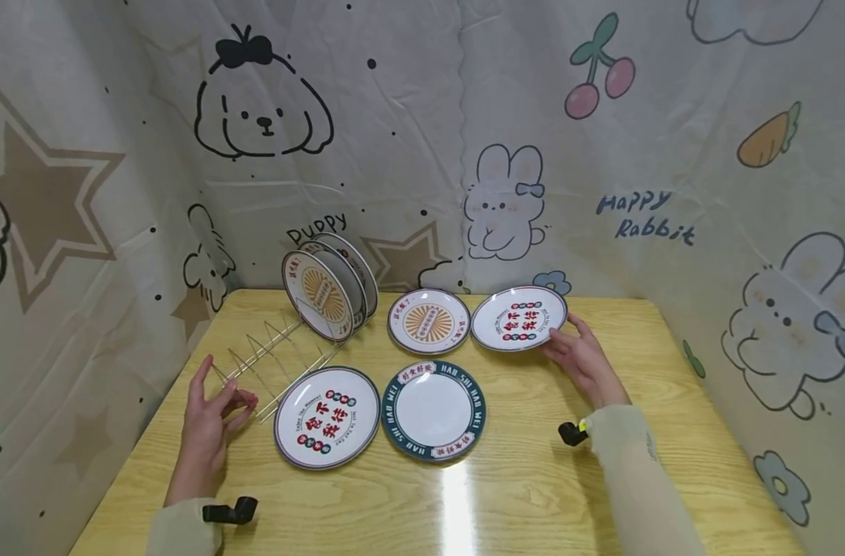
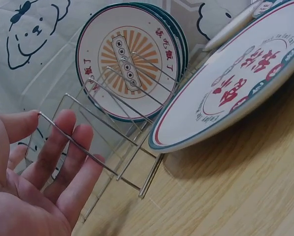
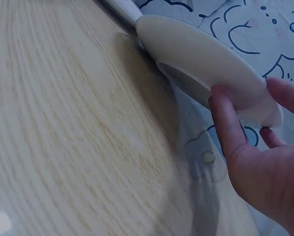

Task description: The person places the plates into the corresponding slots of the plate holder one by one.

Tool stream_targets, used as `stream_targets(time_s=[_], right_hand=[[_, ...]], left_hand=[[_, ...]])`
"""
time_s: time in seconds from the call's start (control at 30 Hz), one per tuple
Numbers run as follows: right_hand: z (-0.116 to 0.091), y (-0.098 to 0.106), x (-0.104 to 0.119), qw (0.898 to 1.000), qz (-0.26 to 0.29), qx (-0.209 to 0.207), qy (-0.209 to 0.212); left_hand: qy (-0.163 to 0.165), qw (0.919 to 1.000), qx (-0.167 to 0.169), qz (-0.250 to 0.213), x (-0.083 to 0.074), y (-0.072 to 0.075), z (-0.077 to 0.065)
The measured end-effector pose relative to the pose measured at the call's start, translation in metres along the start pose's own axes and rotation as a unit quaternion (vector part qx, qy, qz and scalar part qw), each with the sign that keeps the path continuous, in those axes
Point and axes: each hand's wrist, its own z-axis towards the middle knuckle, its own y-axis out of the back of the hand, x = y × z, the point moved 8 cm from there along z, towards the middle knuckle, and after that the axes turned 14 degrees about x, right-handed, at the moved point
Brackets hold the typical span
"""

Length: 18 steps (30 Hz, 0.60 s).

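**Left hand pinches wire rack, right hand grips tilted plate**

Closest, a black camera pokes out by the left sleeve, over the wooden table. The left thumb and fingers pinch the rack's near end. Just right of the rack is a red-writing plate; I can't tell if they touch. Next to that lies a green-rimmed plate. Farther back, the right thumb and fingers hold the tilted plate's right edge. A sun plate is in the way, between the tilted plate and three standing plates at the rack's far end. Behind everything hangs a curtain with bunnies and a puppy.
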Motion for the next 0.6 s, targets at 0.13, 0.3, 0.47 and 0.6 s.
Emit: stream_targets(time_s=[0.13, 0.3, 0.47, 0.6], right_hand=[[-0.004, -0.002, 0.003, 0.999, 0.036, 0.010, 0.019], [-0.004, -0.005, 0.009, 0.997, 0.055, 0.027, 0.052], [-0.002, -0.009, 0.012, 0.997, 0.030, 0.024, 0.062], [-0.003, -0.010, 0.012, 0.998, 0.001, 0.011, 0.057]], left_hand=[[-0.003, 1.0000, -0.006, 0.000, 0.001, -0.001, -0.001], [0.000, 1.0000, -0.005, -0.003, 0.003, -0.002, -0.001], [-0.006, 1.0000, 0.002, -0.002, 0.000, -0.002, -0.002], [-0.010, 0.9999, 0.010, -0.006, -0.001, -0.002, -0.002]])
